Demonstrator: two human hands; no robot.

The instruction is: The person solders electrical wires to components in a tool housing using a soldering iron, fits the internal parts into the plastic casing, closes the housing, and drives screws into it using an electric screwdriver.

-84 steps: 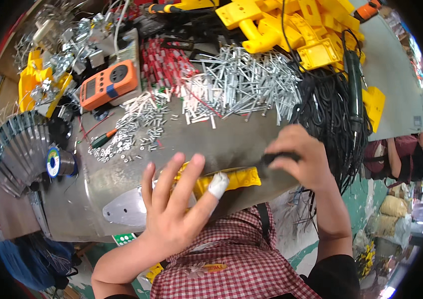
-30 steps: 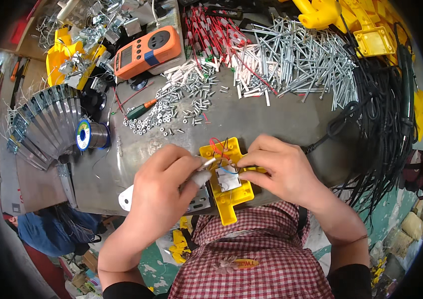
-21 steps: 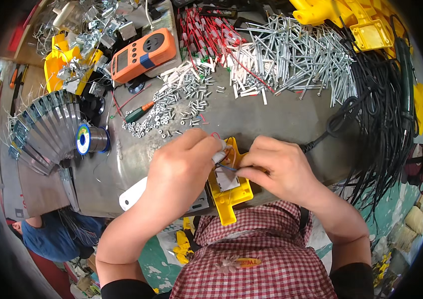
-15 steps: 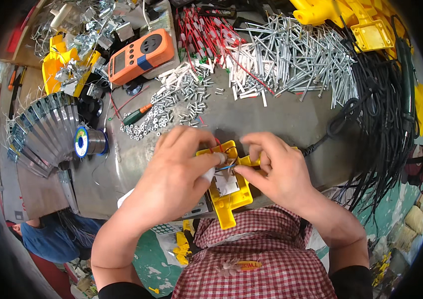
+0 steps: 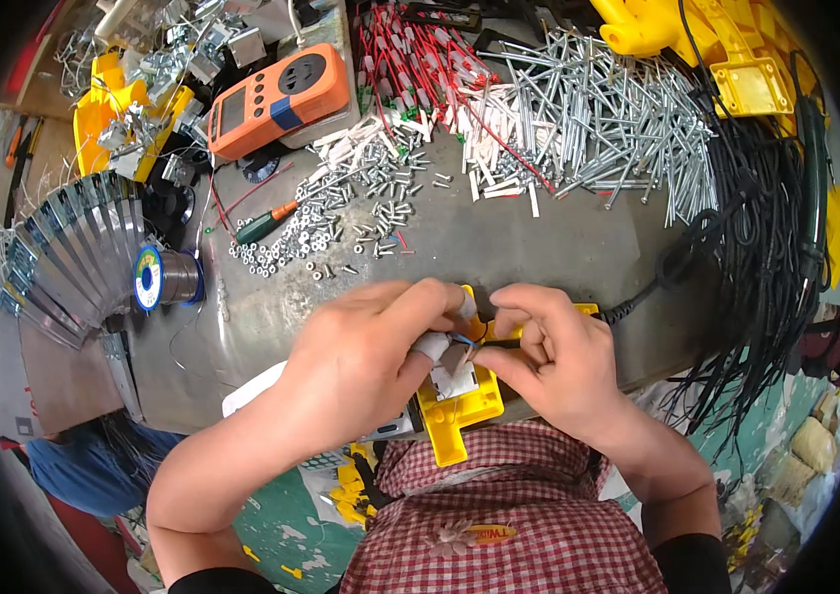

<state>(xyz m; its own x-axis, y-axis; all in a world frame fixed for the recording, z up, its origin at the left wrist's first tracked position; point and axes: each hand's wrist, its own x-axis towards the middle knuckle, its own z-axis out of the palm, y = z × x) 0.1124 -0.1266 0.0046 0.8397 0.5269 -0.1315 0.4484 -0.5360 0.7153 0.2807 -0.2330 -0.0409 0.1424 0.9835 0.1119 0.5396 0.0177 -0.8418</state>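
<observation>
Grey, scuffed metal makes up the worktop point(image 5: 558, 247), heaped along its far side: an orange meter point(image 5: 276, 84) at 11 o'clock, long silver screws point(image 5: 608, 119) at 1 o'clock, black cables point(image 5: 751, 247) at 3 o'clock, a solder spool point(image 5: 178, 276) at 9 o'clock. From where I stand, everything happens near 6 o'clock, where a yellow plastic housing point(image 5: 484, 401) lies with its hollow side up at the near edge, its lower tab reaching across the checked apron point(image 5: 489, 495) as I see it.

2.8 s ago the hands were apart, the left spread flat over a yellow part and the right off at its 2 o'clock with something dark. Now the 2 meet over the housing. Since 0.5 s ago the left hand point(image 5: 370, 332) has closed in from 9 o'clock and covers the upper left of the box, so the red wires seen there are hidden. A blue wire point(image 5: 461, 340) and a brown wire point(image 5: 469, 351) show between the hands, above a white insert point(image 5: 447, 381).

The right hand point(image 5: 568, 361), at 3 o'clock, has its grip pinching the end of a black cord point(image 5: 623, 313), thumb against bent fingers. The left grip has white-wrapped fingertips bunched at the wires; I cannot tell whether they pinch anything. To my eye, the change puts the work at the wire ends, inside the housing.
</observation>
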